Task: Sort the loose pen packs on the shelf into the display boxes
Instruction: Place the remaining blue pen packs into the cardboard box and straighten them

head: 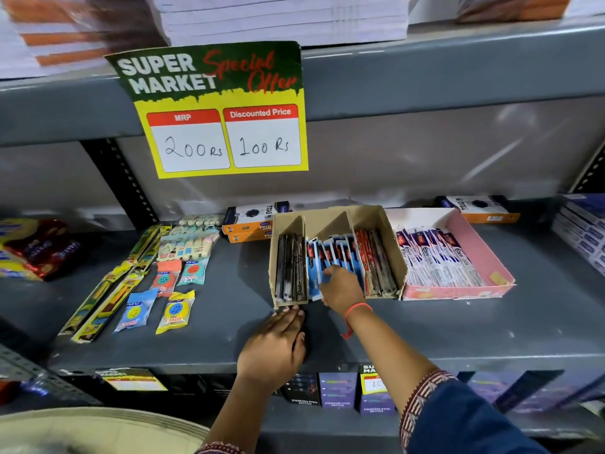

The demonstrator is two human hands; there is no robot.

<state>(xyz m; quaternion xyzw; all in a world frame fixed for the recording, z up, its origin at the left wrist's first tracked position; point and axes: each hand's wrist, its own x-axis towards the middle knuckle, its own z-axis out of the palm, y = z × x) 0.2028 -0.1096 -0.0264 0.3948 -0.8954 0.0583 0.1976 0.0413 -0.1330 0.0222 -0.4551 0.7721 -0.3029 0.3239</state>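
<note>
Right hand point(340, 286) closed on blue pen packs point(327, 253) in middle compartment of cardboard box point(393, 250); left hand point(275, 347) flat, fingers together, on shelf point(458, 329).

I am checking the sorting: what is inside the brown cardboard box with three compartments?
The brown box holds dark packs left, blue packs middle, red and dark packs right. The right hand covers some blue packs.
</note>
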